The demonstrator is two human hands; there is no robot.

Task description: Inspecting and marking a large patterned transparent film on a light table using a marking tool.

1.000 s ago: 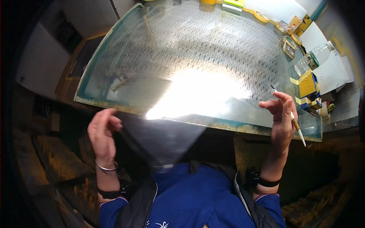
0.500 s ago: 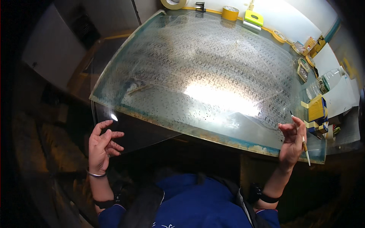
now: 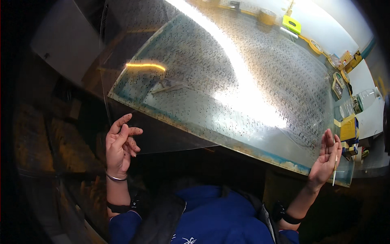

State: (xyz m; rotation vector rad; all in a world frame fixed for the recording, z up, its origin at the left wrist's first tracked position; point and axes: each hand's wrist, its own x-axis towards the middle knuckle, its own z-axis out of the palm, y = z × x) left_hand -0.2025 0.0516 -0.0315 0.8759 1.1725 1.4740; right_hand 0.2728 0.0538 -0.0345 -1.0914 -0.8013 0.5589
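A large clear film sheet [image 3: 183, 75], covered in rows of small dark marks, is spread above a glass-topped table [image 3: 260, 156] and bows upward at its far left. My left hand [image 3: 120, 142] is at the sheet's near left corner, thumb against the fingers, with dark specks showing over the fingertips. At the near right corner, my right hand [image 3: 325, 160] has its fingers raised beside the sheet; whether they grip it I cannot tell. A slim brush-like stick [image 3: 335, 171] with a white end is tucked between the right fingers, pointing down.
Along the far and right table edges stand a yellow tape roll [image 3: 266, 17], a green hole-shaped holder [image 3: 291, 25], another tape roll [image 3: 315, 46], a clear plastic jar [image 3: 365, 98] and a yellow-and-blue box [image 3: 348, 127]. Bright lamp glare crosses the sheet.
The sheet's far left part has risen and curved, and the glare now runs up it as a long streak. Both hands appear shifted right in view; the right fingers have straightened upward.
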